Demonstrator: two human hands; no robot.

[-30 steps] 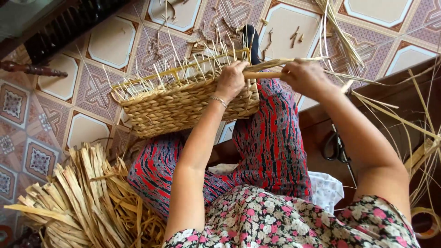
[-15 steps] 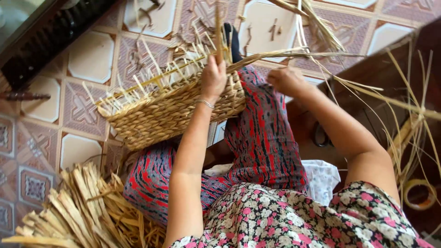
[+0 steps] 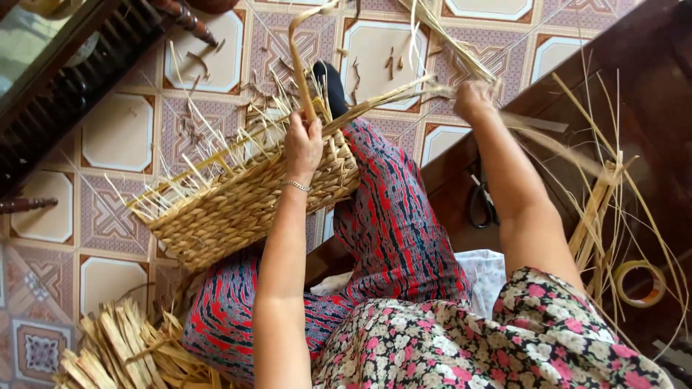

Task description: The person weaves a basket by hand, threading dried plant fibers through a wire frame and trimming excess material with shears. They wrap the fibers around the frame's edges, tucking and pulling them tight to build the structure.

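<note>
One woven basket [image 3: 238, 209], one pair of scissors [image 3: 481, 205], one tape roll [image 3: 638, 283] (loose strips uncounted).

L hand [image 3: 303, 144] fingers curled shut, arm stretched fwd; R hand [image 3: 472, 97] fisted, arm extended further out.

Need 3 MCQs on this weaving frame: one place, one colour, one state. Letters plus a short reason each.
1. Where does the woven basket rest?
A. on the person's lap
B. on a shelf
C. hung on a wall

2. What colour are the handles of the scissors?
A. black
B. yellow
C. white

3. What is the left hand doing?
A. gripping the basket rim
B. lying flat on the floor
C. holding the tape roll

Answers:
1 A, it sits across the patterned trousers.
2 A, the loops show dark on the brown surface beside the right arm.
3 A, fingers close over the rim, while the right hand holds a bundle of strands.
</note>
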